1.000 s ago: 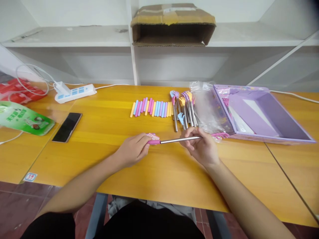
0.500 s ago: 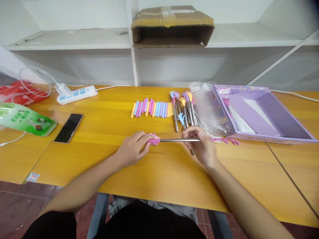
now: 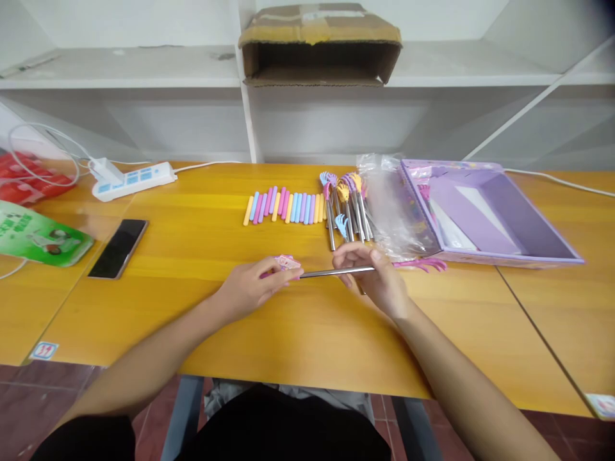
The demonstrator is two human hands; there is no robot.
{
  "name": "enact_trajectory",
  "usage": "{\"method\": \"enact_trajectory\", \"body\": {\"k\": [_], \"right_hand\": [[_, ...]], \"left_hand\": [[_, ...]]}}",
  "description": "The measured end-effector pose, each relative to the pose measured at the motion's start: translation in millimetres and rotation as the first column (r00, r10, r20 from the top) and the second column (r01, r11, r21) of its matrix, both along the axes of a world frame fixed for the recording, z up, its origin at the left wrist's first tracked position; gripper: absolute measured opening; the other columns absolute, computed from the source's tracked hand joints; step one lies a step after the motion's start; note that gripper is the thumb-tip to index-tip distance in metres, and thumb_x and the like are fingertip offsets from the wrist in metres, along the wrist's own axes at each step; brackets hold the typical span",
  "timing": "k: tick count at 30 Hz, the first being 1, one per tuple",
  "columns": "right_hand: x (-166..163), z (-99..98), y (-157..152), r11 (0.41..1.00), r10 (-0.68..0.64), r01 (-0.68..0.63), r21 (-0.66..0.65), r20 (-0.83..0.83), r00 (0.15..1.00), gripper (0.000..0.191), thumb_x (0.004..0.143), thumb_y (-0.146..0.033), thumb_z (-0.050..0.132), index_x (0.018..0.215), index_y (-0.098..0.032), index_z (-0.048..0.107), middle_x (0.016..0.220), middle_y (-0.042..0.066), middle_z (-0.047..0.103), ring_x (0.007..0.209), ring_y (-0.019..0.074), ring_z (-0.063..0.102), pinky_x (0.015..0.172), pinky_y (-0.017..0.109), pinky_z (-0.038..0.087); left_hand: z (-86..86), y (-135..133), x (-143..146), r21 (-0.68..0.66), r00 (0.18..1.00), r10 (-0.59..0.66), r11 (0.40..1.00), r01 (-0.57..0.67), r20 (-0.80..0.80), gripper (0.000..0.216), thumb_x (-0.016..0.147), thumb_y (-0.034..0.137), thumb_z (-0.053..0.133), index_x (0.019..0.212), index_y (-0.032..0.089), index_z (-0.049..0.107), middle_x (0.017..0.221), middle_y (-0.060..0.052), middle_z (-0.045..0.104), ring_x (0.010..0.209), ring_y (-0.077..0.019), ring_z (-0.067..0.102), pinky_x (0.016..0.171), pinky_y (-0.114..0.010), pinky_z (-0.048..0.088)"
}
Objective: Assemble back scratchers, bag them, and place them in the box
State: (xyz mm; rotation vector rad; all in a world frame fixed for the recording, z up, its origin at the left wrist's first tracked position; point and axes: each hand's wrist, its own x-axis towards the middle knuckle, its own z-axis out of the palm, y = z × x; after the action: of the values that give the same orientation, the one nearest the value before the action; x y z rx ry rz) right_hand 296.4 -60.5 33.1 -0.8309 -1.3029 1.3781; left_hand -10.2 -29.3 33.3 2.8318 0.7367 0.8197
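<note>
A back scratcher [image 3: 321, 273] with a metal rod and a pink claw lies across in front of me, held level between both hands. My left hand [image 3: 247, 286] is closed on its handle end, the thumb and fingers pinching it, and a pink printed piece [image 3: 287, 262] shows above the fingers. My right hand [image 3: 382, 282] is curled around the rod near the claw, which sticks out to the right. Just beyond are more back scratchers [image 3: 353, 205] in a pile with purple, yellow, pink and blue claws. A row of coloured handle sticks [image 3: 288, 208] lies left of the pile.
Clear plastic bags [image 3: 391, 211] lie beside an open purple box [image 3: 523, 258] on the right. A phone [image 3: 118, 248], a power strip [image 3: 137, 181] and a green packet [image 3: 41, 234] are on the left. A cardboard box [image 3: 319, 38] stands on the shelf above.
My left thumb and fingers have slid over the pink handle, covering the part that showed before. My right hand keeps its hold. The whole view has shifted slightly.
</note>
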Motion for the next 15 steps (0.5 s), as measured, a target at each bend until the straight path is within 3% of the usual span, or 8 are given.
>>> {"method": "enact_trajectory", "body": {"k": [3, 7, 11, 15], "right_hand": [[3.0, -2.1, -3.2, 0.998, -0.033, 0.025, 0.060, 0.134, 0.990, 0.061, 0.109, -0.070, 0.033, 0.122, -0.024, 0.071, 0.096, 0.005, 0.065, 0.067, 0.0161, 0.057, 0.067, 0.035, 0.049], [9.1, -1.6, -3.0, 0.993, -0.119, 0.105, 0.061, 0.313, 0.942, 0.064, 0.108, -0.074, 0.034, 0.129, -0.025, 0.069, 0.105, 0.007, 0.065, 0.077, 0.0175, 0.060, 0.073, 0.036, 0.051], [13.5, 1.6, 6.3, 0.982, -0.190, 0.189, 0.024, 0.049, 0.981, 0.065, 0.100, -0.082, 0.047, 0.121, -0.027, 0.073, 0.080, 0.001, 0.058, 0.055, 0.0140, 0.044, 0.054, 0.033, 0.038], [15.8, 4.3, 11.1, 0.918, -0.393, 0.396, 0.022, -0.091, 0.915, 0.053, 0.098, -0.075, 0.058, 0.098, -0.025, 0.077, 0.072, 0.001, 0.050, 0.054, 0.0130, 0.034, 0.049, 0.030, 0.023]], "left_hand": [[-3.0, 2.4, -2.2, -0.027, 0.999, 0.037, 0.999, -0.038, -0.015, 0.042, 0.112, 0.019, 0.048, 0.149, 0.033, 0.063, 0.108, -0.004, 0.070, 0.092, -0.0134, 0.071, 0.076, -0.021, 0.056], [-5.1, 9.4, -4.7, -0.185, 0.997, 0.079, 0.980, -0.079, -0.009, 0.046, 0.112, 0.017, 0.045, 0.151, 0.034, 0.063, 0.107, -0.003, 0.069, 0.092, -0.0127, 0.070, 0.080, -0.021, 0.055], [-3.0, 18.1, -5.7, -0.336, 0.989, 0.120, 0.938, -0.085, 0.087, 0.037, 0.113, 0.029, 0.050, 0.145, 0.029, 0.068, 0.100, -0.002, 0.068, 0.088, -0.0141, 0.066, 0.085, -0.026, 0.056], [2.5, 19.7, -5.5, -0.425, 0.994, 0.079, 0.904, -0.042, 0.070, 0.037, 0.114, 0.033, 0.049, 0.146, 0.029, 0.068, 0.107, -0.004, 0.073, 0.092, -0.0153, 0.069, 0.089, -0.029, 0.056]]}}
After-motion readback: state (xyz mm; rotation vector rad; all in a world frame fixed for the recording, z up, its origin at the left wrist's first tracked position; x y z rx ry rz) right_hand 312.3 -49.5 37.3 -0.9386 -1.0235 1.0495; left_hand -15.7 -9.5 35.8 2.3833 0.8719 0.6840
